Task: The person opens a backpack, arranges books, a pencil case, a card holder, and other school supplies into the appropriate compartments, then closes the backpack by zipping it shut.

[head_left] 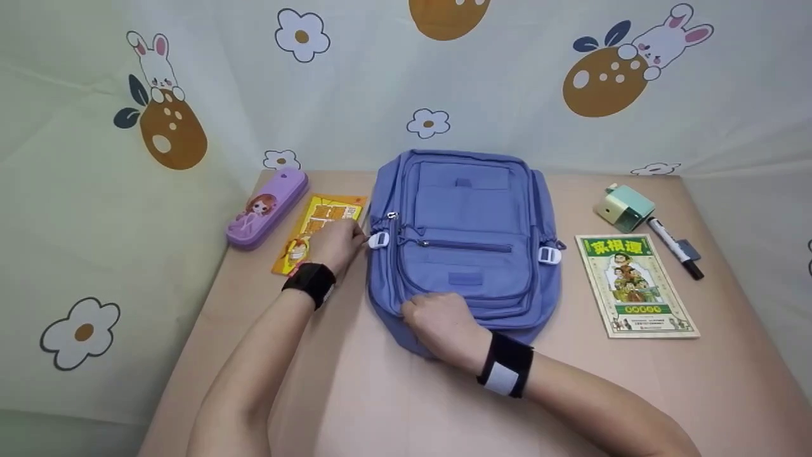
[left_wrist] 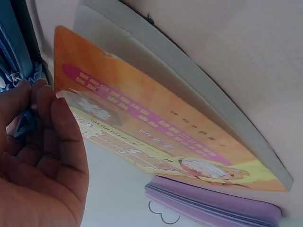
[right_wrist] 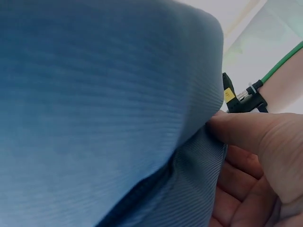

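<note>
A blue backpack (head_left: 466, 212) lies front side up on the table. At its left edge, beside a white buckle (head_left: 379, 240), my left hand (head_left: 336, 244) pinches a zipper pull; the blue triangular end of the pull (left_wrist: 24, 125) shows among the fingers in the left wrist view. My right hand (head_left: 444, 327) grips the bag's lower left edge. In the right wrist view, its thumb (right_wrist: 236, 126) presses on a fold of the blue fabric (right_wrist: 194, 175), with the other fingers curled behind. An orange book (left_wrist: 142, 113) lies right behind my left hand.
A purple pencil case (head_left: 269, 209) lies at the far left. To the right of the bag are a mint pencil sharpener (head_left: 634, 206), a marker (head_left: 674, 246) and a green-and-cream book (head_left: 637, 285). A patterned curtain (head_left: 355, 82) hangs behind the table (head_left: 406, 406).
</note>
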